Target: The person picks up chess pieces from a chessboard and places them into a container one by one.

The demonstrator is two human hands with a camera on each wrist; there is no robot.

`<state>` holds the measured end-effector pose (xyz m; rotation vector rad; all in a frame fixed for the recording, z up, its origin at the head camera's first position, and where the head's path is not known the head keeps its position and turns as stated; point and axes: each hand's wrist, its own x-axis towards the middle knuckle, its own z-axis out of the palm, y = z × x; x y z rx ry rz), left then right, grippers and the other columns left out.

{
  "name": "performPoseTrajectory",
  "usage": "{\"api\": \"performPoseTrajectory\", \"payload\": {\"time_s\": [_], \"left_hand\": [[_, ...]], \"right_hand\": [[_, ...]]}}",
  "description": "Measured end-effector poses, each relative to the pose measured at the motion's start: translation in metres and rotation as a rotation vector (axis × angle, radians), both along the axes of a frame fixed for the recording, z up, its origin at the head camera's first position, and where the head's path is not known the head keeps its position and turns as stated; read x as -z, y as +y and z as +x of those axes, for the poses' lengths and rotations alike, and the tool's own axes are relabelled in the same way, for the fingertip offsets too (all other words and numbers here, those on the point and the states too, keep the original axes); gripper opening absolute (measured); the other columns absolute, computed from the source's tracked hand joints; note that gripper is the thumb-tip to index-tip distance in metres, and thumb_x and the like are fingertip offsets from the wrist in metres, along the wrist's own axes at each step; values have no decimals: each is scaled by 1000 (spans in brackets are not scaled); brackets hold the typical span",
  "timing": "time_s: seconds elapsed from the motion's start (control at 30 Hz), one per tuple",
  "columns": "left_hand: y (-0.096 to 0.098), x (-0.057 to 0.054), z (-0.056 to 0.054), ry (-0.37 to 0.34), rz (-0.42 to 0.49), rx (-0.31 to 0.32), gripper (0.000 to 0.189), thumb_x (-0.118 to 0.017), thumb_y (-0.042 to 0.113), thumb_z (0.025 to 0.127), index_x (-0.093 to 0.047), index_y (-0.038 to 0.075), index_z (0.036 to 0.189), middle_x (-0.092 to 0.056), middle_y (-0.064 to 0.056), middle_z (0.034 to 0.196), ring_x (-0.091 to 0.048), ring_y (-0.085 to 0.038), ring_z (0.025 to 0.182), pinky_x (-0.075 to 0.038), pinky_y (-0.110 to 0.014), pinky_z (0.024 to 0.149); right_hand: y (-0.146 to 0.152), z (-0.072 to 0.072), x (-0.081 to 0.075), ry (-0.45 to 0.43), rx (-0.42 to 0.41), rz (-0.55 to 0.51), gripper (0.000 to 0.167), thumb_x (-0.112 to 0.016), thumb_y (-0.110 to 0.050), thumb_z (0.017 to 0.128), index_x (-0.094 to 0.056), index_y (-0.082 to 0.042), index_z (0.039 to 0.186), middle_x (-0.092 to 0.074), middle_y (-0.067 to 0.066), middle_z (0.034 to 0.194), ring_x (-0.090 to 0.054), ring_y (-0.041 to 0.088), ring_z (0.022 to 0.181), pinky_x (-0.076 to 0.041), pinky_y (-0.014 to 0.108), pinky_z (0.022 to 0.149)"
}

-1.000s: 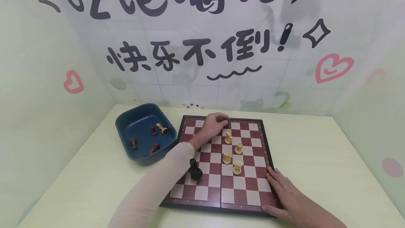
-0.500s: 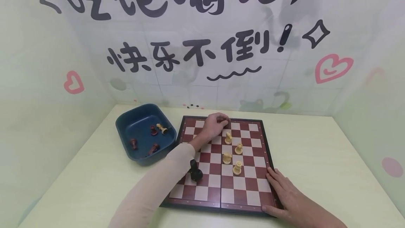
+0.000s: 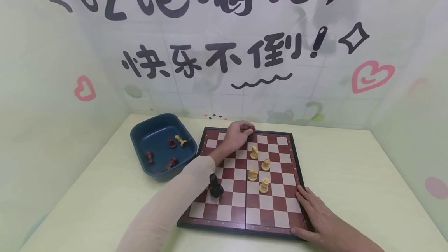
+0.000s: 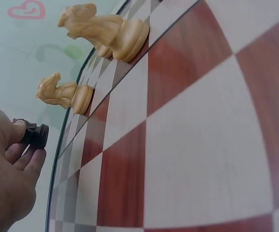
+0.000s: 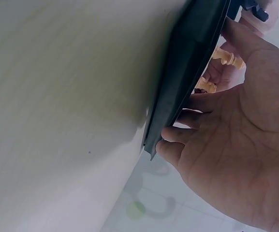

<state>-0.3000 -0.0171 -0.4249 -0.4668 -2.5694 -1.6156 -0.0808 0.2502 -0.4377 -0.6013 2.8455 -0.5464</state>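
Observation:
At the far edge of the chessboard (image 3: pixel 238 198), my left hand (image 3: pixel 236 135) pinches a dark chess piece (image 4: pixel 36 136) between thumb and fingers. In the left wrist view the piece is tilted on its side, its top partly covered by the thumb. Light knights (image 4: pixel 62 93) stand on the board near that hand, one in front of the other. My right hand (image 3: pixel 320 217) rests at the board's near right corner. Its fingers (image 5: pixel 177 133) lie against the dark side of the board and its thumb reaches the front edge.
Left of the board, a blue bin (image 3: pixel 137 143) holds several dark chess pieces and a light one (image 3: pixel 181 140). A light rook (image 3: pixel 264 186) stands among the light pieces in mid-board. A black wrist camera (image 3: pixel 216 186) hangs at my left sleeve. A printed wall (image 3: pixel 224 104) closes the back.
My left hand has shifted slightly up and away with the dark piece in its fingers. The whole head view has moved a little. My right hand stays at the board's corner.

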Motion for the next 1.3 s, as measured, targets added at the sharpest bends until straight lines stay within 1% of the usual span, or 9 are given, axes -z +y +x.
{"api": "performPoseTrajectory", "payload": {"time_s": [0.27,0.53,0.57,0.67,0.77,0.8,0.9,1.07,1.3], "left_hand": [[-9,-3,2,-37,24,-12,17,-63,6,102,-72,1,116,-71,-10,110,-67,-22,101,-56,-32,80],[-22,-4,-1,-22,-15,-18,19,-62,6,102,-71,0,119,-71,-10,111,-66,-21,104,-54,-35,89],[-24,-5,-1,-17,-18,-26,19,-62,5,102,-71,1,118,-71,-10,111,-66,-22,103,-51,-36,95],[-30,-7,-1,-16,-26,-52,18,-63,5,102,-72,1,116,-72,-10,109,-66,-21,102,-50,-38,97],[-36,-10,-1,-11,-38,-70,17,-62,5,102,-72,2,116,-72,-9,109,-66,-21,103,-50,-38,98],[-38,-11,-1,-9,-41,-70,17,-62,5,102,-72,2,116,-72,-9,109,-66,-21,103,-53,-37,92],[-44,-13,-2,11,-49,-68,18,-61,4,102,-71,1,116,-72,-9,109,-66,-22,104,-53,-37,91],[-53,-15,-4,35,-36,-62,19,-60,4,103,-70,-2,118,-72,-11,110,-66,-24,107,-52,-37,94],[-70,-19,1,54,-41,-52,20,-61,5,103,-70,-2,119,-71,-11,112,-66,-24,110,-51,-38,96]], "right_hand": [[-2,0,0,-15,4,3,106,-56,-75,89,-32,4,156,-25,20,162,-30,39,145,-42,57,105],[-2,1,0,-32,10,10,106,-56,-75,89,-32,3,156,-24,19,163,-29,38,146,-43,56,105],[-2,1,-1,-29,9,10,106,-56,-75,89,-32,3,156,-24,19,163,-29,38,146,-43,55,105],[-2,1,0,-19,5,9,106,-56,-75,89,-32,4,156,-25,20,163,-29,38,145,-44,55,104],[-2,1,0,-18,5,12,106,-57,-74,89,-32,4,155,-25,20,163,-30,38,145,-45,54,104],[-2,1,0,-15,4,14,105,-57,-74,89,-33,4,155,-25,20,162,-30,38,145,-45,53,104],[-1,1,1,-9,1,11,105,-57,-74,90,-33,5,155,-25,20,162,-30,37,145,-46,53,103],[0,1,1,-15,0,4,104,-58,-73,90,-32,5,155,-25,20,162,-29,38,145,-45,53,103],[0,2,-1,-34,9,16,105,-57,-74,89,-32,4,156,-25,20,162,-29,38,145,-46,53,103]]}}
